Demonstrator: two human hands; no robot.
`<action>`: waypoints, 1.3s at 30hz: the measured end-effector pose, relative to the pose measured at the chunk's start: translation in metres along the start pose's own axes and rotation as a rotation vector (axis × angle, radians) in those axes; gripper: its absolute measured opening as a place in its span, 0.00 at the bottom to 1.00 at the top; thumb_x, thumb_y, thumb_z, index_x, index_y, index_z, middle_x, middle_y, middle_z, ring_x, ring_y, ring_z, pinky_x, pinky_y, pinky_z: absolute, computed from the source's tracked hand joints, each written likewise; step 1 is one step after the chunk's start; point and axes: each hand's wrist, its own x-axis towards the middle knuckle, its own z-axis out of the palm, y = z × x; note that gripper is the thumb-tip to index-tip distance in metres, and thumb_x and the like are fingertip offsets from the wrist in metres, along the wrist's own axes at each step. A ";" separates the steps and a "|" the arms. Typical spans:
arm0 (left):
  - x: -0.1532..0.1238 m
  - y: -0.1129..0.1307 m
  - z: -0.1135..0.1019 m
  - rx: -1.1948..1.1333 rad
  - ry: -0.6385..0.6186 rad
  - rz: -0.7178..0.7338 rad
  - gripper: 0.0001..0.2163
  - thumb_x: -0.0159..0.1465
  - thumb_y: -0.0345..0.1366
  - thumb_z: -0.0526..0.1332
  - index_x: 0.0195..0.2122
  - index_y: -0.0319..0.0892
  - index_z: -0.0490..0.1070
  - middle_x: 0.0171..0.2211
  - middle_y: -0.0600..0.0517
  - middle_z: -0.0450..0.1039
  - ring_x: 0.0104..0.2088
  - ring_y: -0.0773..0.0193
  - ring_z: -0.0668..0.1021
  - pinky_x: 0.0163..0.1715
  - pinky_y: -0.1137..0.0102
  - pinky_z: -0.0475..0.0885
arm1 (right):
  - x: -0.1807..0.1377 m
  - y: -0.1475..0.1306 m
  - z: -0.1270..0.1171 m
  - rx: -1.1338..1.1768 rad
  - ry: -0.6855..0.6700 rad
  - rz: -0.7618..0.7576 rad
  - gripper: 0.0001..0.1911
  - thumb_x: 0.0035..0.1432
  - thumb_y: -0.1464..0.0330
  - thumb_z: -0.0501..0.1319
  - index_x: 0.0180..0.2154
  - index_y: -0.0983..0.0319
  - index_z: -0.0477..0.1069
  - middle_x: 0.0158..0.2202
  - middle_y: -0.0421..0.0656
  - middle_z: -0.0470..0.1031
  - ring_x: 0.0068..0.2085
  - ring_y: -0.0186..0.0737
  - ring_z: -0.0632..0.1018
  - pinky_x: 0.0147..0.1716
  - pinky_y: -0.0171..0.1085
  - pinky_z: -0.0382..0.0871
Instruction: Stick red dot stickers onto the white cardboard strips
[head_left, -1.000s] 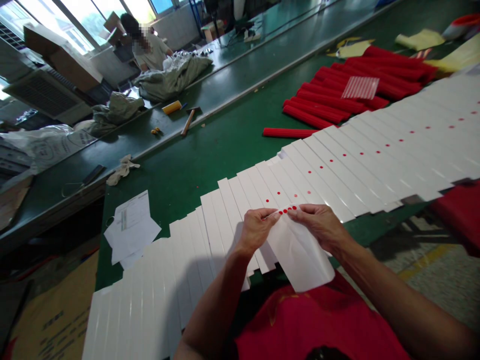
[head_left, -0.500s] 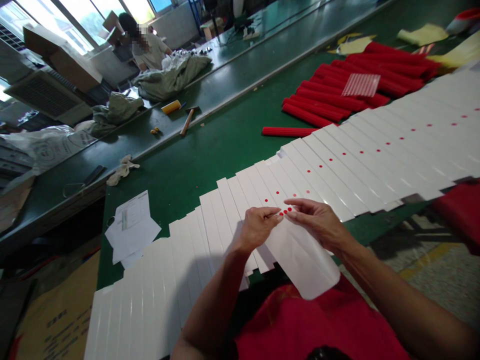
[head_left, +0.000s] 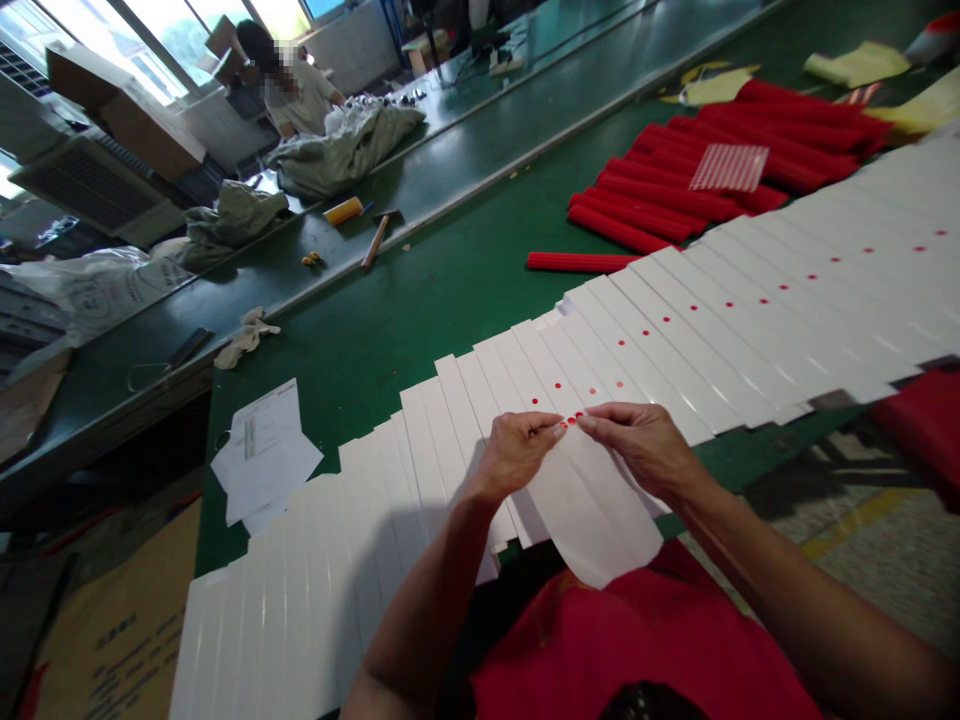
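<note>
Head-worn view, looking down over my two bare hands at a long green bench [head_left: 465,300]. Between them, above the near edge, is a thin white sheet [head_left: 600,520] with a few red dots [head_left: 572,421] along its upper edge. My left hand [head_left: 519,450] has thumb and forefinger clamped on the left end of that edge. My right hand [head_left: 641,440] has its fingertips together at the right end, pinching the edge by a dot; whether a dot is already loose between them, I cannot tell. The sheet's lower part hangs toward my red clothing [head_left: 600,650].

Beneath and beyond my hands, overlapping white strips [head_left: 375,500] run slantwise across the bench. Those to the right carry single red dots; those to the left look plain. Past them lies a pile of red tubes [head_left: 660,190] with a dotted card [head_left: 729,167] on top; papers [head_left: 262,450] lie at the left. On a farther bench rests a hammer [head_left: 377,240], and a person [head_left: 304,95] is at the far side.

The step in hand, I judge, is working a dot off the sheet. The next move calls for a steady left grip and a fine, light pull from the right fingertips, without tearing or creasing the edge.
</note>
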 end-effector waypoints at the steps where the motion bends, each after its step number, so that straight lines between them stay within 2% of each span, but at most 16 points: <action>1: 0.000 0.001 0.000 0.021 0.002 -0.001 0.16 0.61 0.44 0.60 0.41 0.38 0.80 0.29 0.52 0.77 0.30 0.68 0.74 0.30 0.74 0.67 | 0.001 0.001 0.000 -0.012 0.006 -0.014 0.15 0.41 0.60 0.75 0.29 0.63 0.80 0.26 0.43 0.79 0.27 0.35 0.75 0.28 0.34 0.69; 5: -0.003 0.007 -0.002 0.156 0.032 0.004 0.16 0.58 0.45 0.63 0.41 0.40 0.79 0.24 0.55 0.72 0.25 0.70 0.69 0.25 0.75 0.61 | 0.002 0.001 0.004 -0.018 0.037 -0.054 0.15 0.39 0.61 0.75 0.27 0.63 0.80 0.26 0.42 0.78 0.27 0.33 0.73 0.28 0.33 0.67; 7: -0.003 0.010 -0.003 0.222 0.043 0.050 0.12 0.60 0.43 0.61 0.35 0.40 0.79 0.23 0.55 0.70 0.24 0.70 0.67 0.25 0.74 0.60 | 0.001 -0.001 0.008 0.009 0.056 -0.029 0.15 0.38 0.60 0.75 0.26 0.64 0.79 0.24 0.41 0.77 0.26 0.33 0.73 0.27 0.33 0.66; 10: -0.003 0.011 -0.004 0.258 0.037 0.090 0.14 0.63 0.42 0.57 0.28 0.40 0.78 0.20 0.56 0.67 0.24 0.70 0.66 0.25 0.74 0.59 | -0.002 -0.005 0.015 0.080 0.051 0.043 0.17 0.36 0.59 0.76 0.25 0.64 0.76 0.23 0.41 0.76 0.25 0.34 0.73 0.26 0.34 0.67; 14: 0.000 0.006 -0.006 0.205 0.025 0.058 0.15 0.63 0.43 0.57 0.30 0.39 0.78 0.20 0.56 0.68 0.24 0.69 0.68 0.25 0.74 0.61 | -0.002 -0.004 0.015 0.110 0.001 0.127 0.18 0.35 0.61 0.76 0.25 0.64 0.75 0.23 0.43 0.76 0.24 0.36 0.73 0.25 0.35 0.67; 23: 0.004 -0.005 -0.003 0.090 0.014 -0.053 0.15 0.62 0.43 0.58 0.36 0.38 0.79 0.25 0.54 0.75 0.26 0.69 0.72 0.27 0.74 0.65 | 0.001 0.000 0.014 0.112 -0.020 0.105 0.16 0.37 0.62 0.76 0.25 0.63 0.75 0.23 0.42 0.76 0.25 0.36 0.73 0.26 0.36 0.67; 26: 0.003 -0.003 -0.006 0.185 0.030 0.010 0.12 0.61 0.42 0.60 0.37 0.41 0.79 0.30 0.52 0.76 0.30 0.68 0.74 0.31 0.73 0.66 | 0.000 0.002 0.016 0.035 -0.006 0.051 0.18 0.38 0.59 0.75 0.20 0.64 0.72 0.20 0.38 0.70 0.22 0.31 0.67 0.23 0.33 0.60; 29: 0.003 0.003 -0.009 0.261 0.120 0.105 0.08 0.61 0.38 0.62 0.36 0.42 0.79 0.36 0.51 0.76 0.35 0.67 0.75 0.36 0.73 0.68 | -0.001 0.004 0.018 -0.070 -0.011 0.024 0.20 0.41 0.56 0.72 0.20 0.64 0.69 0.19 0.37 0.66 0.22 0.29 0.62 0.21 0.32 0.53; 32: 0.003 0.010 -0.008 0.315 0.156 0.119 0.05 0.60 0.33 0.62 0.35 0.42 0.78 0.35 0.51 0.74 0.33 0.68 0.74 0.37 0.72 0.68 | -0.003 0.006 0.019 -0.135 -0.037 0.001 0.20 0.44 0.55 0.70 0.20 0.63 0.67 0.19 0.37 0.64 0.22 0.29 0.61 0.21 0.33 0.51; 35: 0.004 0.013 -0.005 0.369 0.162 0.111 0.07 0.60 0.30 0.60 0.32 0.43 0.78 0.33 0.52 0.74 0.32 0.68 0.74 0.36 0.72 0.68 | -0.004 0.005 0.023 -0.215 -0.048 -0.039 0.23 0.45 0.53 0.69 0.18 0.63 0.64 0.18 0.36 0.59 0.22 0.30 0.58 0.20 0.33 0.48; 39: 0.004 0.011 -0.003 0.387 0.151 0.106 0.08 0.60 0.28 0.59 0.30 0.43 0.78 0.31 0.53 0.74 0.32 0.68 0.74 0.35 0.72 0.67 | -0.005 0.005 0.026 -0.262 -0.051 -0.055 0.25 0.45 0.51 0.68 0.18 0.62 0.62 0.18 0.36 0.58 0.22 0.30 0.57 0.20 0.33 0.47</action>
